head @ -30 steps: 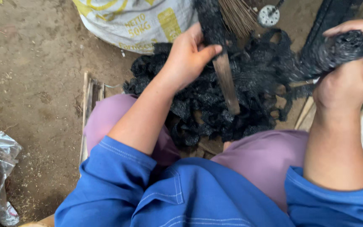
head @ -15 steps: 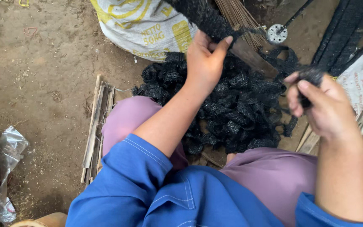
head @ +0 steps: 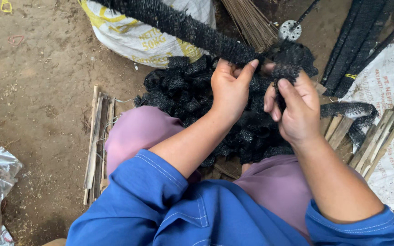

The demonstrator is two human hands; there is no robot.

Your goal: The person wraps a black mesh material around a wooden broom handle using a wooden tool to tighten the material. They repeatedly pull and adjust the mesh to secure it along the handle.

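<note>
The person sits over a heap of black netting scraps (head: 192, 98) piled between the knees on the dirt floor (head: 37, 82). The left hand (head: 230, 89) is closed around the near end of a long wrapped black roll (head: 183, 25), thumb pressed on top, and the roll runs up and away to the left. The right hand (head: 297, 109) pinches a loose black net strip (head: 290, 61) between thumb and fingers, touching the roll's end.

To do this step well, the judgement is that the left grip should stay firm and close to the end so the roll cannot twist, while the right hand keeps the strip taut and overlaps each turn — slack would let it bunch. Beside the knees lie 2 bundles of bamboo slats (head: 97, 136), and a white sack (head: 142, 36) sits beyond the heap.
</note>
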